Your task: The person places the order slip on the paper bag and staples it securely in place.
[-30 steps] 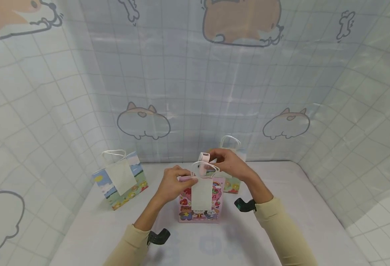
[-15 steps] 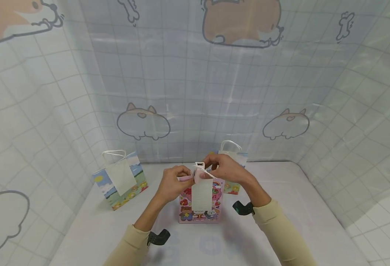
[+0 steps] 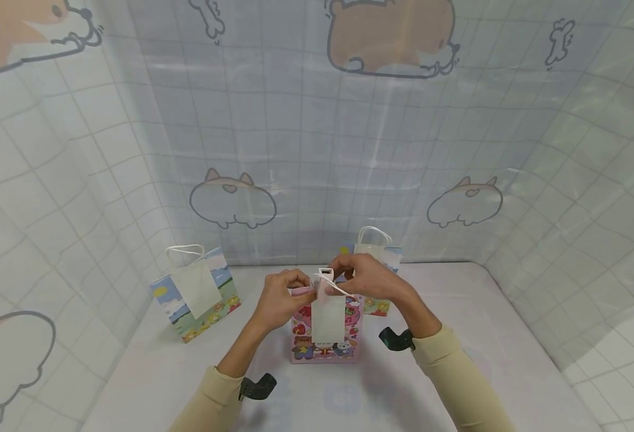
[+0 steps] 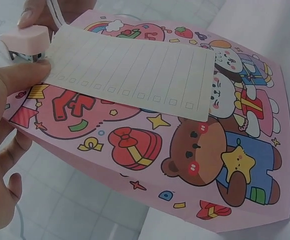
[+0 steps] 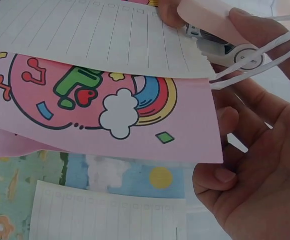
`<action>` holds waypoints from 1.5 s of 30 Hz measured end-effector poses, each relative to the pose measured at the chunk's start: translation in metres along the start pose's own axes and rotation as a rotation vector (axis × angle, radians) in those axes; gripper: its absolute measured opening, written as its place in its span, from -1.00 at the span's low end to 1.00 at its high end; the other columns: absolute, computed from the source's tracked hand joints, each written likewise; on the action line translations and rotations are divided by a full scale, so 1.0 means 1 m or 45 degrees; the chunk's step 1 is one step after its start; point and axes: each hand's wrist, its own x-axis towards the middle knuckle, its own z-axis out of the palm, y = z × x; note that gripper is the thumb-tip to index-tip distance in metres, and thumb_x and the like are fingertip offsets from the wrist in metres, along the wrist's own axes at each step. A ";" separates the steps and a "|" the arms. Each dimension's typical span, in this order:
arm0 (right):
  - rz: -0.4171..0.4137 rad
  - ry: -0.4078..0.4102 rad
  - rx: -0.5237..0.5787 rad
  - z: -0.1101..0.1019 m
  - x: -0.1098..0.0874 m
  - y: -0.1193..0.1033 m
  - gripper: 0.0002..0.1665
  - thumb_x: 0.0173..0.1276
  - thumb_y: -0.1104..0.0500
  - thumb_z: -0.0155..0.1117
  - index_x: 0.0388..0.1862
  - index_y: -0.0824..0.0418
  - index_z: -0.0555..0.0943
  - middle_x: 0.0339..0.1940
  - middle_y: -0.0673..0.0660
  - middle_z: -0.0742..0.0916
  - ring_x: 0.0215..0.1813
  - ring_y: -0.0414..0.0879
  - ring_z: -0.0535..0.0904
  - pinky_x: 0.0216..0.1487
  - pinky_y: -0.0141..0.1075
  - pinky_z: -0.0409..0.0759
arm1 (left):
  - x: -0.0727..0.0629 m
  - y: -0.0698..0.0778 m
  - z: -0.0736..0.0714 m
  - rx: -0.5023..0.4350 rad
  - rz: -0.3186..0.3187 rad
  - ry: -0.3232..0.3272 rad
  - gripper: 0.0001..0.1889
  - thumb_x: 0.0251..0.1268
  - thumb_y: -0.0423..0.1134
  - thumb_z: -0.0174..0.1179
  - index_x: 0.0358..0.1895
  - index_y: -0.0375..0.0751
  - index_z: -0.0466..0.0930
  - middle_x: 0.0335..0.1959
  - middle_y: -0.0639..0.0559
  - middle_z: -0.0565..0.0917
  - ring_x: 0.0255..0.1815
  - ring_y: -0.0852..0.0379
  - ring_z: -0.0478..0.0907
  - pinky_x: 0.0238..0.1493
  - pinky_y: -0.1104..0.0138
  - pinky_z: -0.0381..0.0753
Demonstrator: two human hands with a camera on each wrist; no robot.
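A pink paper bag [image 3: 300,327] with cartoon animals and white cord handles stands upright at the middle of the table. A lined white paper sheet [image 3: 328,321] lies against its front, its top edge at the bag's rim. My left hand [image 3: 283,300] pinches the sheet and bag rim between thumb and fingers, just left of the handle. My right hand [image 3: 370,276] holds a small pink stapler [image 4: 27,40] between thumb and fingers. In the left wrist view its jaws sit right at the top edge of the sheet, beside my left thumb.
A blue landscape-print paper bag [image 3: 225,276] with a white sheet on its front stands at the left. A similar bag [image 3: 376,306] stands behind my right hand, partly hidden. A grid-patterned curtain [image 3: 317,150] surrounds the table [image 3: 457,360].
My right hand has brought the stapler down and slightly left, from above the bag's handle to the top edge of the sheet. My left hand keeps its pinch at the rim.
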 end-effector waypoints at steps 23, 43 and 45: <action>-0.070 0.056 -0.128 0.001 -0.005 0.011 -0.74 0.28 -0.10 0.45 -0.13 -0.06 0.68 -0.32 -0.13 0.69 -0.32 -0.12 0.49 -0.40 -0.30 0.46 | -0.002 -0.001 0.001 -0.039 -0.050 -0.030 -0.80 0.12 -0.05 0.51 -0.38 0.11 0.64 -0.40 0.31 0.74 -0.14 0.21 0.65 -0.05 0.09 0.58; -0.080 0.133 -0.161 0.006 -0.009 0.012 -0.72 0.24 -0.04 0.46 -0.09 -0.03 0.69 -0.28 -0.15 0.70 -0.24 -0.11 0.49 -0.28 -0.26 0.49 | -0.001 0.002 0.000 0.022 -0.074 -0.082 -0.80 0.13 -0.02 0.50 -0.22 0.12 0.72 -0.30 0.31 0.75 -0.16 0.19 0.57 -0.10 0.12 0.49; -0.096 0.139 -0.156 0.007 -0.010 0.012 -0.73 0.25 -0.03 0.47 -0.10 -0.04 0.69 -0.28 -0.16 0.70 -0.24 -0.13 0.48 -0.26 -0.27 0.47 | -0.001 0.003 -0.001 0.039 -0.071 -0.102 -0.77 0.13 0.00 0.49 -0.16 0.14 0.74 -0.28 0.33 0.73 -0.17 0.19 0.54 -0.12 0.14 0.48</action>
